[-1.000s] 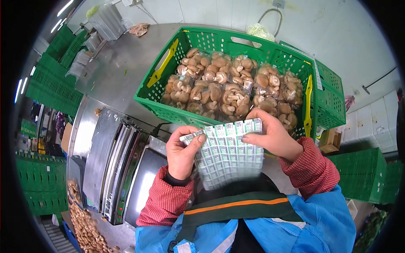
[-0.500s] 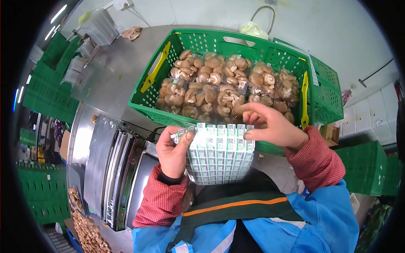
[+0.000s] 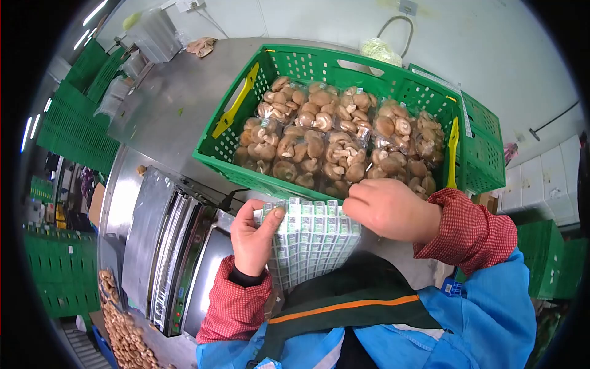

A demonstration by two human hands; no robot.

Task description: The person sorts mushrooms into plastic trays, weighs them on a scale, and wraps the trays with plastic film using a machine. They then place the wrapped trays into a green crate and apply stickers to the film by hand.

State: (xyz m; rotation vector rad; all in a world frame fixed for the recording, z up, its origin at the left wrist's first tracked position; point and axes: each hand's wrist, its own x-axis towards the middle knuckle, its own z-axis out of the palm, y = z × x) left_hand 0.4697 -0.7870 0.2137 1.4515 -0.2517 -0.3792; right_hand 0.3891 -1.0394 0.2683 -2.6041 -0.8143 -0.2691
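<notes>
My left hand [image 3: 252,238] grips a sheet of small green-and-white labels [image 3: 310,243] by its upper left corner, thumb on the front. The sheet hangs in front of my dark apron [image 3: 350,289], its printed side towards me. At the sheet's upper right corner, my right hand [image 3: 393,211] has its fingers pinched together; their tips are partly hidden, so what is between them cannot be seen. Just beyond both hands, a green crate [image 3: 230,165] holds several clear packs of brown mushrooms [image 3: 345,157].
To the left, a wrapping machine [image 3: 169,252] stands on the metal table [image 3: 166,98]. Loose mushrooms [image 3: 126,335] lie in the lower left corner. Another green crate [image 3: 482,147] sits behind the full one. More green crates [image 3: 64,270] are stacked at far left.
My right hand's fingers have closed from a spread pose and come down to the sheet's upper right corner. The sheet has dropped slightly and tilted; the camera view has shifted a little.
</notes>
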